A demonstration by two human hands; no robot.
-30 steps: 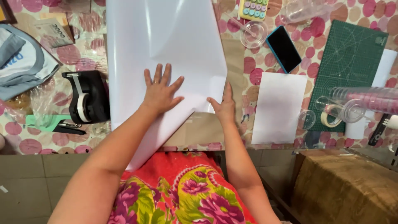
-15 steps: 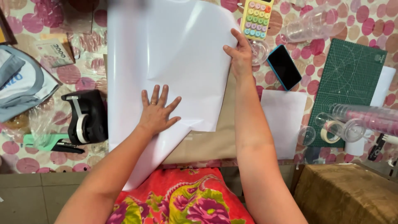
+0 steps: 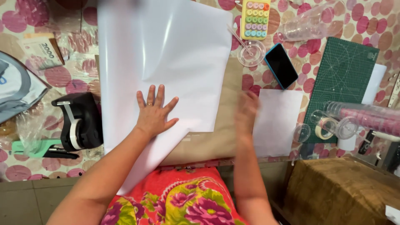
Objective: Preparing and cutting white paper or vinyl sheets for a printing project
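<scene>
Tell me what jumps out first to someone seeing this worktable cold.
A big glossy white sheet fills the middle of the table, pinned by the left hand spread flat on its lower part. The right hand is blurred beside it, over brown paper and holding nothing. At the left edge sits a black tape dispenser; at the right lies a dark green cutting mat.

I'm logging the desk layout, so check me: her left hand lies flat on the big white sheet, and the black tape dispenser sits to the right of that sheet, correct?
Not quite. The head view shows the left hand flat on the large glossy white paper sheet, but the black tape dispenser sits to the left of that sheet, not the right.
</scene>
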